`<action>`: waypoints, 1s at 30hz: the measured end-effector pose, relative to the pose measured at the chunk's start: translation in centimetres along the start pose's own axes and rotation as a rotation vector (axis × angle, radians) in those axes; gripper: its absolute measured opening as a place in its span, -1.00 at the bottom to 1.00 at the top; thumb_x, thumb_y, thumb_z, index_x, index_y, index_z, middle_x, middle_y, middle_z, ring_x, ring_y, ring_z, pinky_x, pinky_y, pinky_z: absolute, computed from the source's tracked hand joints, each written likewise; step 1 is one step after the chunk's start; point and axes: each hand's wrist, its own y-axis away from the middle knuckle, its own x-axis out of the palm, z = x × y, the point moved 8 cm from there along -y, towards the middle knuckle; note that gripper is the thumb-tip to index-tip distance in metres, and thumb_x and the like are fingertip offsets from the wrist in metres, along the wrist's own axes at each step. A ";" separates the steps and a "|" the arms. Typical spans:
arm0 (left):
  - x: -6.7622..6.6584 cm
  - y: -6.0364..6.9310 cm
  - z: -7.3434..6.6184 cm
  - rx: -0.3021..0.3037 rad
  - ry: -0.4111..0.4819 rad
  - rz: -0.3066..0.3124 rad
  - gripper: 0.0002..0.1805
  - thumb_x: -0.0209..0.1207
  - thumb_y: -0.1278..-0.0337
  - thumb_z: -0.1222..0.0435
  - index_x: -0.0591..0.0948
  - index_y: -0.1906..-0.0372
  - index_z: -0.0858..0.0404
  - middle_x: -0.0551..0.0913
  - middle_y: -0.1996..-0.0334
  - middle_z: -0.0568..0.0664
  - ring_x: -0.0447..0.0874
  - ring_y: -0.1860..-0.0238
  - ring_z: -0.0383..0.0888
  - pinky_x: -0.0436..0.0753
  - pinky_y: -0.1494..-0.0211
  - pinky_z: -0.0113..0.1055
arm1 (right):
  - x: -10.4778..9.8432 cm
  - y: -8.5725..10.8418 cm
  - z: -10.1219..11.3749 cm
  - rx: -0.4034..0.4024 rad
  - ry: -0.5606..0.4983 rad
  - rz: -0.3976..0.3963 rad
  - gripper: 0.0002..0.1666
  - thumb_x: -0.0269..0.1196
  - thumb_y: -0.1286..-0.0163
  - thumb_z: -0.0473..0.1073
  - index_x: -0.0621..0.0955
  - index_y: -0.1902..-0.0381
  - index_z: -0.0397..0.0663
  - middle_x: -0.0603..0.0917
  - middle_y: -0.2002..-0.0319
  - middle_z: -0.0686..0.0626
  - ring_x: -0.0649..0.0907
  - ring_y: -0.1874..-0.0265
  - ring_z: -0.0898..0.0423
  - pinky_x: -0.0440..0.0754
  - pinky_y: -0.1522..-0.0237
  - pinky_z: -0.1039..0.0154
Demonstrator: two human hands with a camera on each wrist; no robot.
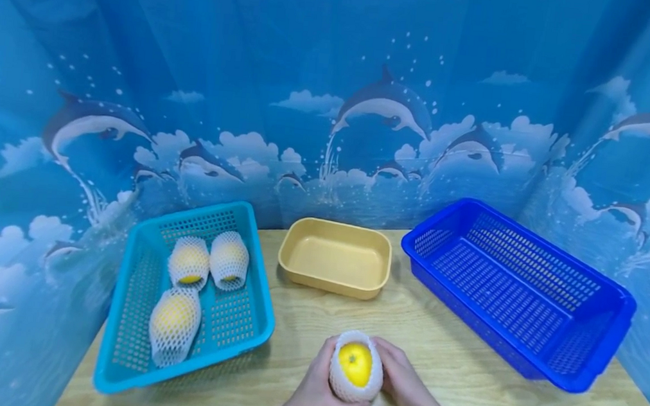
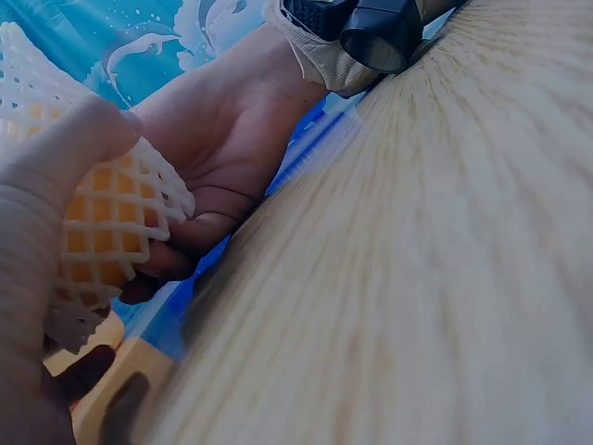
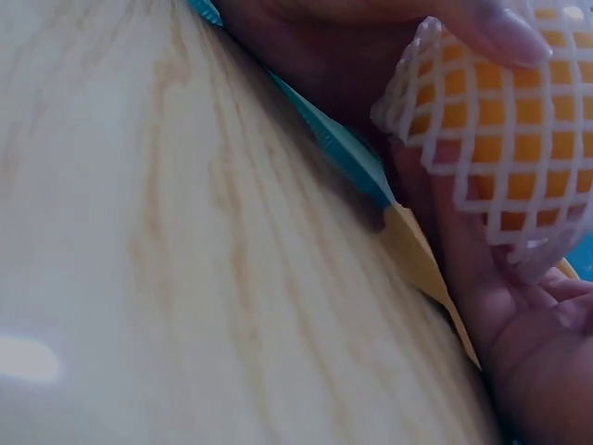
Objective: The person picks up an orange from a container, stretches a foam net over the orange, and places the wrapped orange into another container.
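Observation:
A yellow, round fruit (image 1: 355, 367) sits in a white foam net (image 1: 353, 394), its stem end showing through the open top. My left hand (image 1: 315, 390) grips the netted fruit from the left, and in the left wrist view its thumb lies across the net (image 2: 159, 190). On the other side, my right hand (image 1: 405, 384) holds the net with its fingers around the right edge. The right wrist view shows the fruit's orange-yellow skin through the mesh (image 3: 519, 148); part of the right hand's fingers is hidden behind it.
To the left stands a teal basket (image 1: 261, 300) with three netted fruits (image 1: 174, 322) inside. A tan tray (image 1: 336, 255) is at the back middle. A blue basket (image 1: 502, 296) stands at the right. A dolphin-print curtain (image 1: 314, 66) hangs behind the wooden table (image 1: 450, 369).

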 end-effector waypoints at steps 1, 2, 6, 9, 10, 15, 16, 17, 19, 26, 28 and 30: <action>0.0 0.0 0.1 -0.018 0.013 0.001 0.01 0.59 0.28 0.22 0.27 -0.36 -0.06 0.48 -0.23 -0.13 0.52 -0.16 -0.08 0.47 -0.29 -0.18 | 0.0 0.0 -0.1 0.004 -0.028 0.007 -0.57 -0.09 -0.62 0.02 0.59 -0.13 -0.07 0.64 -0.04 0.02 0.60 -0.08 0.13 0.52 -0.20 0.20; 0.0 0.0 0.2 -0.026 0.019 0.003 0.00 0.59 0.27 0.23 0.27 -0.36 -0.06 0.49 -0.22 -0.13 0.53 -0.16 -0.08 0.47 -0.28 -0.18 | 0.0 0.0 -0.1 0.006 -0.050 0.008 -0.60 -0.08 -0.62 0.01 0.59 -0.11 -0.03 0.64 -0.04 0.03 0.59 -0.09 0.14 0.51 -0.20 0.21; 0.0 0.1 0.3 -0.034 0.012 -0.002 0.00 0.60 0.29 0.23 0.28 -0.34 -0.03 0.52 -0.20 -0.11 0.55 -0.14 -0.08 0.48 -0.28 -0.18 | 0.0 0.0 -0.1 0.008 -0.092 -0.005 -0.65 -0.06 -0.62 -0.02 0.61 -0.08 0.05 0.64 -0.04 0.07 0.58 -0.09 0.17 0.50 -0.21 0.23; 0.0 0.0 0.5 -0.047 0.015 -0.007 -0.01 0.60 0.31 0.26 0.29 -0.32 -0.03 0.53 -0.19 -0.11 0.55 -0.15 -0.10 0.47 -0.28 -0.20 | -0.1 0.0 -0.1 0.006 -0.101 -0.031 -0.68 -0.05 -0.61 -0.04 0.61 -0.04 0.07 0.63 -0.02 0.08 0.59 -0.06 0.18 0.51 -0.19 0.25; 0.0 0.0 0.6 -0.048 0.018 -0.008 -0.02 0.60 0.31 0.27 0.30 -0.31 -0.03 0.53 -0.19 -0.11 0.54 -0.15 -0.10 0.47 -0.29 -0.20 | -0.1 -0.1 -0.1 0.006 -0.103 -0.035 -0.69 -0.05 -0.61 -0.04 0.61 -0.03 0.08 0.63 -0.01 0.09 0.59 -0.05 0.19 0.51 -0.18 0.25; 0.1 0.0 0.7 -0.051 0.022 -0.009 -0.07 0.60 0.28 0.28 0.32 -0.28 0.02 0.53 -0.18 -0.09 0.54 -0.15 -0.09 0.46 -0.29 -0.20 | -0.2 -0.1 -0.1 0.006 -0.111 -0.044 -0.69 -0.04 -0.61 -0.04 0.63 -0.01 0.12 0.64 0.01 0.10 0.59 -0.03 0.20 0.52 -0.17 0.26; 0.0 0.0 0.7 -0.057 0.025 -0.010 -0.07 0.59 0.28 0.27 0.32 -0.28 0.02 0.52 -0.18 -0.09 0.53 -0.16 -0.08 0.45 -0.30 -0.20 | -0.2 -0.1 -0.1 0.008 -0.114 -0.045 -0.69 -0.05 -0.61 -0.04 0.64 -0.01 0.13 0.64 0.01 0.10 0.59 -0.03 0.20 0.52 -0.17 0.26; 0.0 0.0 0.7 -0.060 0.025 -0.011 -0.06 0.59 0.27 0.25 0.31 -0.29 0.01 0.51 -0.20 -0.10 0.52 -0.17 -0.08 0.44 -0.31 -0.20 | -0.2 -0.1 -0.1 0.010 -0.119 -0.047 -0.69 -0.05 -0.61 -0.04 0.64 0.00 0.14 0.64 0.01 0.10 0.59 -0.03 0.19 0.51 -0.17 0.25; -0.1 0.1 0.7 -0.062 0.024 -0.014 -0.02 0.60 0.27 0.23 0.27 -0.32 0.00 0.47 -0.24 -0.12 0.48 -0.20 -0.08 0.41 -0.33 -0.20 | -0.2 -0.1 -0.2 0.013 -0.130 -0.044 -0.68 -0.05 -0.61 -0.03 0.64 -0.01 0.15 0.64 0.01 0.10 0.59 -0.04 0.19 0.50 -0.19 0.25; -0.6 0.0 -1.5 0.241 0.032 -0.015 0.17 0.59 0.29 0.34 0.08 -0.45 0.29 0.29 -0.40 0.13 0.35 -0.33 0.06 0.32 -0.41 -0.18 | 0.6 0.0 -0.2 0.024 -0.196 0.025 -0.64 -0.09 -0.63 -0.02 0.65 -0.05 0.17 0.64 -0.01 0.12 0.59 -0.03 0.21 0.53 -0.17 0.24; -0.7 -0.1 -2.6 0.335 0.049 -0.015 0.16 0.57 0.32 0.42 0.09 -0.43 0.40 0.28 -0.40 0.21 0.36 -0.33 0.09 0.32 -0.41 -0.16 | 0.8 0.0 -0.2 0.024 -0.202 0.042 -0.63 -0.10 -0.63 -0.03 0.65 -0.02 0.16 0.65 0.01 0.12 0.60 0.00 0.22 0.55 -0.15 0.23; -0.8 0.0 -2.9 0.378 0.051 -0.021 0.13 0.56 0.33 0.46 0.11 -0.40 0.44 0.30 -0.39 0.24 0.37 -0.31 0.09 0.34 -0.40 -0.15 | 0.9 0.0 -0.2 0.020 -0.201 0.056 -0.62 -0.11 -0.64 -0.05 0.66 -0.01 0.16 0.65 0.02 0.12 0.60 0.01 0.23 0.56 -0.13 0.24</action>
